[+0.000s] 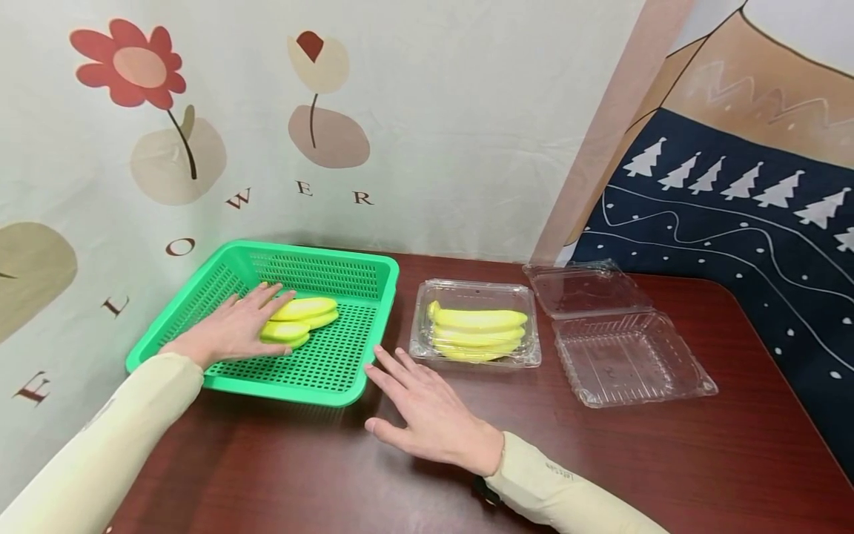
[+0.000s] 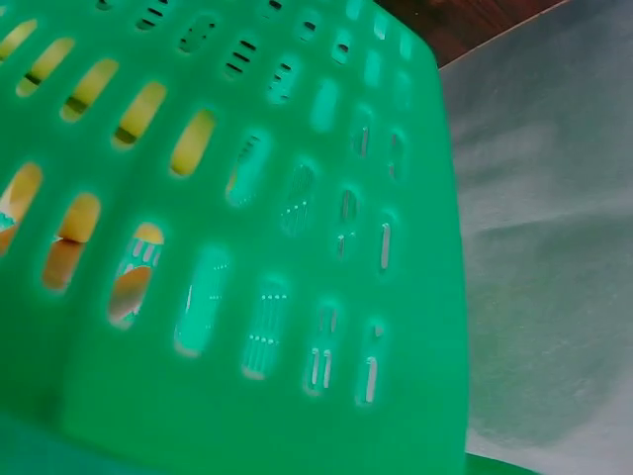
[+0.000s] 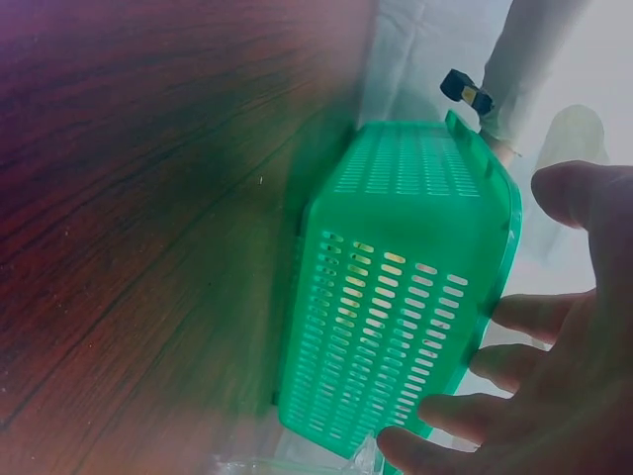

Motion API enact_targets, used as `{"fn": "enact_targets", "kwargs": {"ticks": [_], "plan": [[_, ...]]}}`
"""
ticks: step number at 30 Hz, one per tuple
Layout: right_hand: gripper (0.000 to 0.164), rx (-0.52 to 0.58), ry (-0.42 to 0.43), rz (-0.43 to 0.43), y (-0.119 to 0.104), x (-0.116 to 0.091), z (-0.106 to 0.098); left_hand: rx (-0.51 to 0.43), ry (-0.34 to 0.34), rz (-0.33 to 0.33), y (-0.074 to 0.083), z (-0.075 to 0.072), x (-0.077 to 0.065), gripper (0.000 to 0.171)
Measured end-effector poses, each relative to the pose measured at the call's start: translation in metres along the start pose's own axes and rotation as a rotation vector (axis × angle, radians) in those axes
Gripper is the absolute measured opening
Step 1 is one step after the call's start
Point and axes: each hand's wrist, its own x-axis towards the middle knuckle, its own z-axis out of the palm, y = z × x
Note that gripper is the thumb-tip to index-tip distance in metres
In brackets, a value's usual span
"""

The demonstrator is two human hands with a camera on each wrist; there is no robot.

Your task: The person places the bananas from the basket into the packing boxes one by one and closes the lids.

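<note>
My left hand [image 1: 240, 322] reaches into the green plastic basket [image 1: 313, 397], fingers spread over yellow-green bananas [image 1: 307, 308] lying on its bottom. The fingertips and thumb seem to touch the fruit without gripping it. In the left wrist view the slotted basket wall [image 2: 267, 416] hides most of that hand; bits of yellow banana [image 2: 193, 143] show through the slots. Just outside the basket's right front corner, my right hand [image 1: 434, 411] hovers with straight, parted fingers, holding nothing. In the right wrist view its fingertips [image 3: 504, 366] are close to the basket's rim; contact is unclear.
Right of the basket stands a closed clear clamshell box [image 1: 416, 348] with several bananas inside. Farther right, another clear clamshell [image 1: 627, 363] lies with its lid raised. The dark red wooden table [image 1: 320, 475] meets a printed cloth wall [image 1: 454, 148] at the back.
</note>
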Motion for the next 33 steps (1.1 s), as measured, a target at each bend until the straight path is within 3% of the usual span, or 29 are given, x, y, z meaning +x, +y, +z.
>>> {"fn": "enact_targets", "kwargs": {"ticks": [6,15,24,28,33], "plan": [[0.071,-0.020,0.005,-0.009,-0.001,0.000,0.002,0.005,-0.013,0.034,-0.002,-0.002,0.002,0.101],[0.069,-0.017,0.013,-0.018,0.000,-0.001,0.003,0.030,0.069,0.110,-0.008,-0.001,0.000,0.091],[0.069,-0.006,0.005,-0.011,0.001,0.000,0.003,0.011,0.088,0.106,-0.008,-0.008,-0.001,0.092],[0.070,0.006,0.008,-0.009,0.001,0.000,0.002,-0.012,0.132,0.117,-0.004,-0.012,-0.003,0.093],[0.069,0.014,0.008,-0.005,0.000,0.000,0.001,-0.068,0.241,0.150,0.007,-0.015,-0.005,0.091]]}}
